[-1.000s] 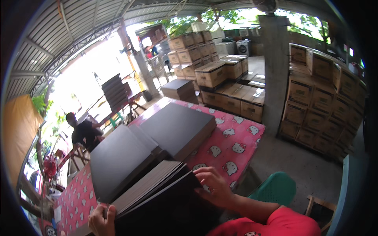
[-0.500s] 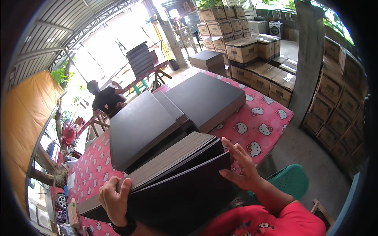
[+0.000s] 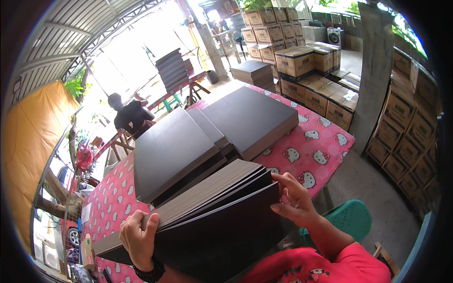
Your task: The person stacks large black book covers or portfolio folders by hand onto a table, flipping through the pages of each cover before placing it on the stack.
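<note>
- Two grips are counted: left grip (image 3: 139, 238) at seven o'clock, right grip (image 3: 293, 198) at four.
- One black-covered bundle (image 3: 222, 236) is held at six; its sheets cannot be counted.
- One pink-covered bench (image 3: 325, 141) is seen.
- Two broad grey-topped piles (image 3: 257, 118) are carried by it, toward nine and two.
- One perforated green seat (image 3: 350, 219) is placed at four.
- One co-worker (image 3: 132, 116) is seen at ten.

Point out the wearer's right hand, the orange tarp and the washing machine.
Wearer's right hand (image 3: 298, 203), head view: middle of the hand.
Orange tarp (image 3: 37, 146), head view: its hanging middle.
Washing machine (image 3: 334, 37), head view: round front door.
</note>
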Demonstrator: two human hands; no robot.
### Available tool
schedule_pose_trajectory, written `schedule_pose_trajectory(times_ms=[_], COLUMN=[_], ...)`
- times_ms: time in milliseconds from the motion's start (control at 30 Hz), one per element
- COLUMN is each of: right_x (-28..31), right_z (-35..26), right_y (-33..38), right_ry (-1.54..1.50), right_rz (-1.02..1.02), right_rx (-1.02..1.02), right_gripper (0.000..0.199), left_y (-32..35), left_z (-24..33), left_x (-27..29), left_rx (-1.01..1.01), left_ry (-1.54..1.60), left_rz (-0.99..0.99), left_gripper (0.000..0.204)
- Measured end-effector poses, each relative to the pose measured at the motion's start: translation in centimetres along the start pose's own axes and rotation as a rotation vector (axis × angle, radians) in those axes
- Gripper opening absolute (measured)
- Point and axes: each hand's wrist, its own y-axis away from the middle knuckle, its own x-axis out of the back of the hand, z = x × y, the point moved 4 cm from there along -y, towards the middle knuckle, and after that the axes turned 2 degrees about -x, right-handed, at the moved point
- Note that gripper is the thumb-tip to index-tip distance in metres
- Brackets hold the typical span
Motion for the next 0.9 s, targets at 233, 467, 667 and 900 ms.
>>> schedule_pose_trajectory(times_ms=[233, 467, 667, 900], right_x=[0.2, 0.1, 0.0, -0.7], right_z=[-0.3, -0.4, -0.6, -1.5], right_y=[0.3, 0.7, 0.4, -0.6], right_ry=[0.072, 0.040, -0.156, -0.283], right_rz=[0.026, 0.046, 0.078, -0.063], right_rx=[0.077, 0.070, 0.076, -0.113], right_gripper=[0.063, 0.058, 0.056, 0.073], left_y=[0.1, 0.3, 0.6, 0.8], left_z=[0.0, 0.1, 0.3, 0.4], left_x=[0.0, 0.1, 0.4, 0.5], left_rx=[0.013, 0.010, 0.006, 0.004], left_ry=[-0.017, -0.018, -0.013, 0.007], left_rz=[-0.003, 0.003, 0.006, 0.008], left_gripper=[0.048, 0.048, 0.049, 0.052])
